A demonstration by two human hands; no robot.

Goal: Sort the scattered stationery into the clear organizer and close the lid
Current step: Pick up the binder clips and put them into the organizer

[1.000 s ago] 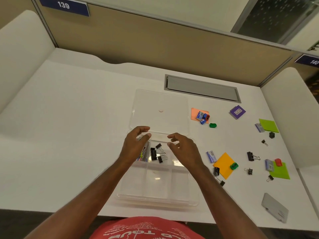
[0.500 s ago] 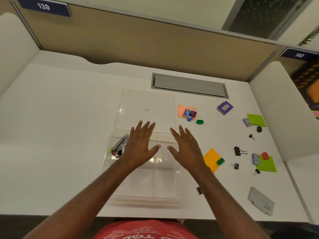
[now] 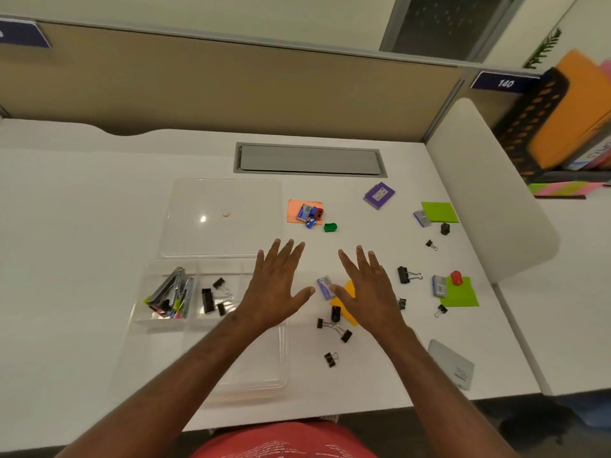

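So both hands, left hand [image 3: 276,287] and right hand [image 3: 367,292], have left the organizer [image 3: 158,328] empty and spread flat, now over the scattered binder clips [image 3: 334,327], next batch probably.

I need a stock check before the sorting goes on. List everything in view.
organizer: one, clear, desk left, open
lid: one, clear, flat behind organizer
staplers and pens: several, mixed colours, organizer's far-left compartment
binder clips: about eight, black, some in organizer, rest loose at right
sticky pads: five, two green, two orange, one purple, desk right
staple boxes: several, blue-grey, among the pads
sharpeners: several small, green, red, black, desk right
card: one, grey, near right edge
cable hatch: one, grey, desk rear
left hand: open, over organizer's right edge
right hand: open, over orange pad
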